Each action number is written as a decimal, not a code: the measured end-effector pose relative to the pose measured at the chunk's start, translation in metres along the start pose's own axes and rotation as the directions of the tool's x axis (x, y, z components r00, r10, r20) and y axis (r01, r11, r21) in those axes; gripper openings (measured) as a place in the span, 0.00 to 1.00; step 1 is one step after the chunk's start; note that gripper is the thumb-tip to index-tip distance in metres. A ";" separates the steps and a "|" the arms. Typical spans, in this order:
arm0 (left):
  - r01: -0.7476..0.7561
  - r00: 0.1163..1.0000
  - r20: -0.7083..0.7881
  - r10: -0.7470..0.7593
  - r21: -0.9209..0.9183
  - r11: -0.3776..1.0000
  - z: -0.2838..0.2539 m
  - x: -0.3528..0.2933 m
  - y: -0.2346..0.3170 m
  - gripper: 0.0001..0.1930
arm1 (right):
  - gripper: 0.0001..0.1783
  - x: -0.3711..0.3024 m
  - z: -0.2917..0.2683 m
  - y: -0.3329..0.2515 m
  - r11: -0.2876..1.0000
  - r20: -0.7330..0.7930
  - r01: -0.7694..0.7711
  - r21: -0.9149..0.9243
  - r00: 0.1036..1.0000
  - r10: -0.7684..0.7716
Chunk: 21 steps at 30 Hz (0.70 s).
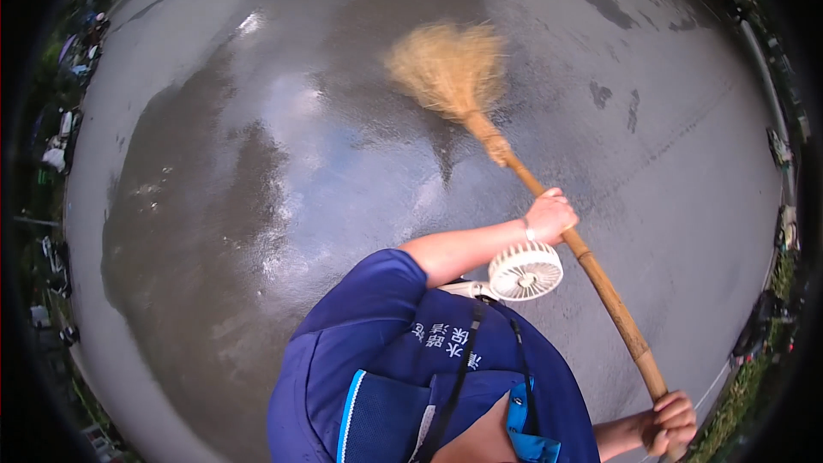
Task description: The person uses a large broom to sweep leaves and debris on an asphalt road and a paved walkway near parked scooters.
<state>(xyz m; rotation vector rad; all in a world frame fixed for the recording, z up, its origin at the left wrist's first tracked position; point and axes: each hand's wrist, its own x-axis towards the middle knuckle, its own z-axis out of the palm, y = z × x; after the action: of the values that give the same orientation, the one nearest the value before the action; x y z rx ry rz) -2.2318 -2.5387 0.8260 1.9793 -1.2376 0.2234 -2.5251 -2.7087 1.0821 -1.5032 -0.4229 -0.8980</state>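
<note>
A broom [610,296] with a long bamboo handle slants across the right half of the view. Its straw head [450,69], blurred at the edges, is over wet pavement ahead of me. My left hand [553,214] is closed around the middle of the handle, the arm reaching across my chest. Lower down at the right, my right hand [673,424] grips the handle near its upper end. A white round fan [525,272] hangs on a black lanyard at my chest, just below my left wrist.
Dark wet patches and a shiny puddle [334,171] spread over the grey pavement [686,180]. Parked vehicles and plants line the far left rim. Grass [729,429] and a dark object [756,326] border the right side.
</note>
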 end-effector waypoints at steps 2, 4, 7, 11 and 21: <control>0.109 0.994 -0.007 -0.110 0.230 0.967 -0.005 -0.034 -0.038 0.11 | 0.16 0.016 -0.030 0.058 0.983 0.056 -0.114 0.143 0.993 0.107; 0.232 0.968 -0.138 -0.210 0.171 0.957 -0.021 -0.079 -0.080 0.19 | 0.14 0.033 -0.018 0.131 0.951 0.067 -0.254 0.177 0.967 0.246; 0.546 0.837 -0.212 -0.504 0.379 0.747 -0.078 -0.165 -0.129 0.16 | 0.10 0.054 0.054 0.259 0.713 0.281 -0.603 0.358 0.798 0.533; 0.848 0.476 -0.386 -0.790 0.441 0.296 -0.139 -0.297 -0.208 0.13 | 0.09 0.077 0.217 0.406 0.487 0.631 -0.853 0.185 0.483 0.606; 0.920 0.012 -0.342 -0.940 0.373 -0.124 -0.258 -0.336 -0.438 0.10 | 0.07 0.196 0.492 0.593 0.419 0.879 -0.901 0.112 0.287 0.381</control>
<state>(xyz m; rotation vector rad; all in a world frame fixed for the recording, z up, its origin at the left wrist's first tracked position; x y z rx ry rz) -1.9802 -2.0304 0.6023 2.8269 0.7078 -0.3009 -1.8323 -2.3812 0.8684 -1.1413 -0.4983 0.6714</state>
